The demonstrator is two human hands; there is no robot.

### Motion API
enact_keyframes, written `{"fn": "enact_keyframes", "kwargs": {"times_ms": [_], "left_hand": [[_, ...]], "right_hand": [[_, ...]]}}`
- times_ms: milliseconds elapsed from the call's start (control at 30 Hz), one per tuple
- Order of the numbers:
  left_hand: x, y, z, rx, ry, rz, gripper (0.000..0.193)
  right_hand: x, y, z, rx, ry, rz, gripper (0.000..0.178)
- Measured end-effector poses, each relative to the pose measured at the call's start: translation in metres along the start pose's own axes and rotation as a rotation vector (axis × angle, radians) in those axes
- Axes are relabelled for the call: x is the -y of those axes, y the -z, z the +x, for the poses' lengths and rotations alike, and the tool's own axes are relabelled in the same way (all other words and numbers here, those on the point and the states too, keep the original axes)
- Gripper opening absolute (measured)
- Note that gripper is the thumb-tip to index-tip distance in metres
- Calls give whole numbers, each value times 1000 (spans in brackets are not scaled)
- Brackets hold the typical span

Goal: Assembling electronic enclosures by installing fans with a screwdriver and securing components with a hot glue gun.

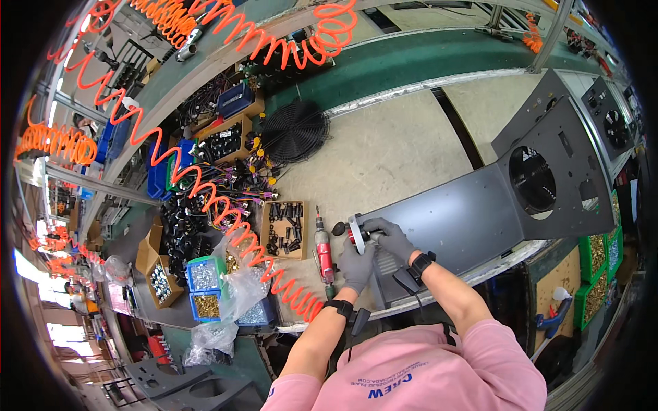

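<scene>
Both my hands wear grey gloves and meet at the left end of a long dark grey sheet-metal panel [445, 219]. My left hand [358, 266] is closed around the lower part of a small pale oval piece [356, 233] with red and black parts in it. From the right, my right hand [389, 236] pinches the black part of that piece; the fingers hide much of it. Its exact kind cannot be made out. Just left of my left hand lies a red and silver air screwdriver [323, 250], its bit pointing away from me.
A cardboard box [307, 241] holds black cylindrical parts. Behind it are wire bundles [247, 178] and a round black fan grille [296, 130]. An orange coiled hose [226, 205] crosses the left side. Blue bins [205, 318] hold small screws. An upright panel [562, 164] with a round opening rises at right.
</scene>
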State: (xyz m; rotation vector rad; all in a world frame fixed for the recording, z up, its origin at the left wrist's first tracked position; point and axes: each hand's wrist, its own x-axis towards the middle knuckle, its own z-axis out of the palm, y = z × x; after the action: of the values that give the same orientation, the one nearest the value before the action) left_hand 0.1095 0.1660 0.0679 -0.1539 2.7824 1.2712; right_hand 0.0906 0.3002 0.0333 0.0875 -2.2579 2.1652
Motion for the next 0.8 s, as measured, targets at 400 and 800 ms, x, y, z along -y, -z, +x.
{"fn": "enact_keyframes", "kwargs": {"times_ms": [400, 800], "left_hand": [[-1, 1, 0, -1, 52, 61, 43], [6, 0, 0, 42, 73, 0, 47]], "right_hand": [[30, 5, 23, 98, -698, 41, 29], [33, -1, 3, 48, -658, -113, 39]]}}
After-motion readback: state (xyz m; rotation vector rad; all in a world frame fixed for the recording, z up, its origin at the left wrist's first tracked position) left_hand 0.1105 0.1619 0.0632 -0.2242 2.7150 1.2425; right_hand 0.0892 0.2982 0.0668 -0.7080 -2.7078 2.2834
